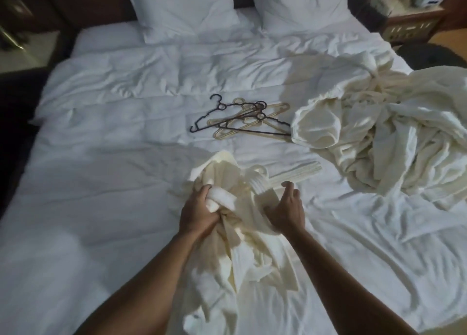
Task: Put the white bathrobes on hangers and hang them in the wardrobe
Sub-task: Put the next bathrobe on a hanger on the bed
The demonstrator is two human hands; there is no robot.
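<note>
A cream-white bathrobe (pixel 242 253) lies bunched on the bed in front of me. My left hand (pixel 198 212) grips a rolled fold of its fabric near the collar. My right hand (pixel 286 209) rests on the robe's right side with fingers curled loosely upward, holding nothing that I can see. A pale hanger (pixel 283 174) lies partly under the robe's top, its arm sticking out to the right. More bathrobes (pixel 379 137) lie heaped at the right of the bed. Several loose hangers (pixel 242 118), dark and beige, lie in the bed's middle. No wardrobe is in view.
The bed (pixel 113 183) has a wrinkled white duvet and two pillows (pixel 240 6) at the headboard. A wooden nightstand (pixel 409 18) with clutter stands at the top right. Dark furniture (pixel 17 56) borders the left side.
</note>
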